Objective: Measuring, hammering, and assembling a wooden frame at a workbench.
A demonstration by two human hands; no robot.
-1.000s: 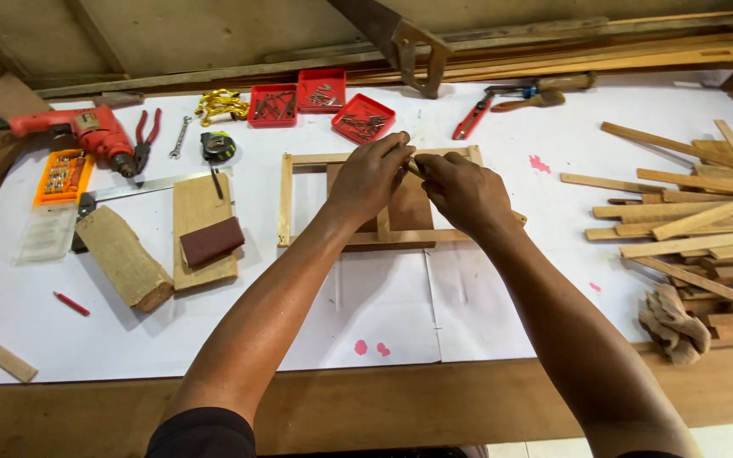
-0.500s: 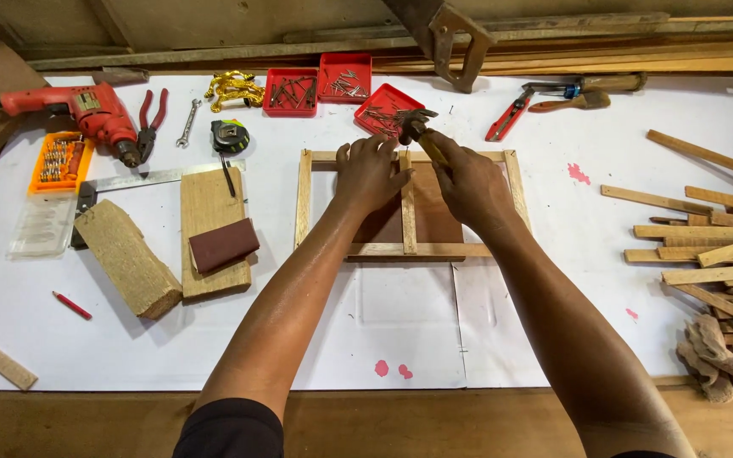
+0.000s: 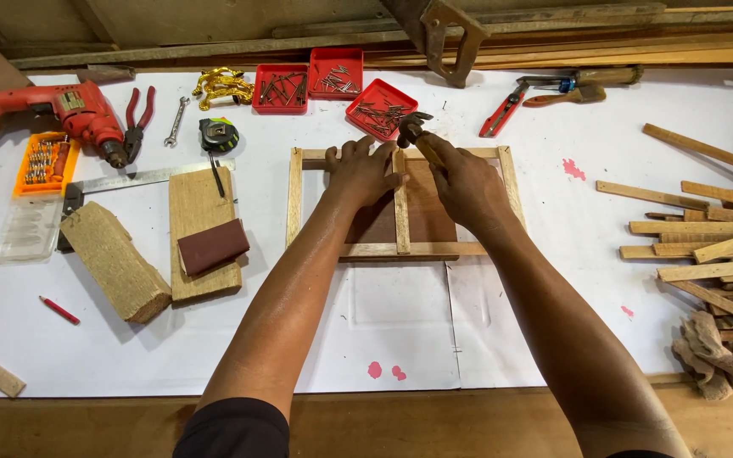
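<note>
White-covered workbench (image 3: 553, 322), strewn with woodworking gear.
Lying mid-table on a dark board: small wooden frame (image 3: 400, 203) with a centre slat. Pressed flat on its upper-left part, fingers spread and gripping nothing: left hand (image 3: 362, 170). Closed around the handle of a small hammer (image 3: 413, 127) over the top rail: right hand (image 3: 468, 182). Just beyond: three red nail trays (image 3: 332, 85). Far left: red drill (image 3: 69, 110), pliers (image 3: 137, 119), tape measure (image 3: 218, 134). Right: loose wooden slats (image 3: 706, 237).

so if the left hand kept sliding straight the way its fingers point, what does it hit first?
Probably the frame's top rail, right at the left hand's fingertips; beyond it, the red nail tray. Depth unclear.
</note>
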